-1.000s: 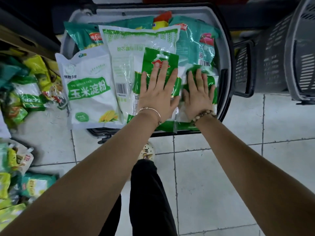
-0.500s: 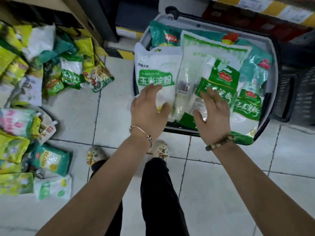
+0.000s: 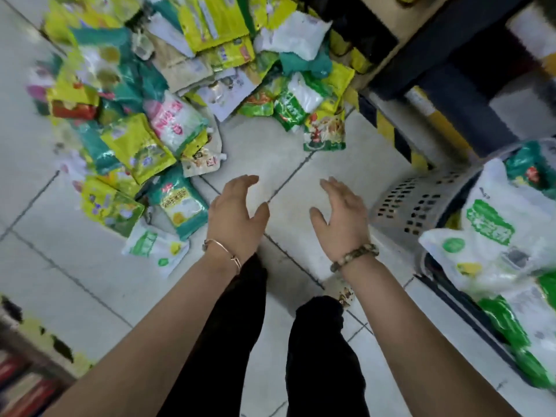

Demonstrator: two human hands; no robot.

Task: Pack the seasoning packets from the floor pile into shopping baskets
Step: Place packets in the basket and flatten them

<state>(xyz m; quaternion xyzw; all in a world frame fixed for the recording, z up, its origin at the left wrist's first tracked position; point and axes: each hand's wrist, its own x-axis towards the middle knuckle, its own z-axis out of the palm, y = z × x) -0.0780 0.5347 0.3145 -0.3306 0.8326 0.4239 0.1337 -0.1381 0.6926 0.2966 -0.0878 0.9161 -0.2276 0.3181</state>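
Grey perforated plastic shopping basket [image 3: 418, 206] now stands at the right edge of the view instead of straight ahead, heaped with large white-and-green starch bags [image 3: 496, 236] that rise above its rim. Neither hand touches those bags any longer; the pressing-down of a second ago is over and the view has swung left to the floor. The left hand [image 3: 233, 215] and the right hand [image 3: 343, 216] hang side by side over bare pale floor tiles [image 3: 75, 266], between the basket and the loose multicoloured pile of seasoning packets [image 3: 180, 85]. Both are empty, with fingers loosely spread and slightly curved, gripping nothing.

This looks like the turn from one load settled to the next pickup. The pile is large and spreads across the upper left. Its nearest pieces are a teal packet with a yellow panel [image 3: 180, 203], just beside the left hand, and a small white-and-green pouch [image 3: 155, 245] lower down. Much of the task seems left, and the basket already looks crowded, so a second basket may soon be needed. The picture is blurred by motion, so no packet label can be read.
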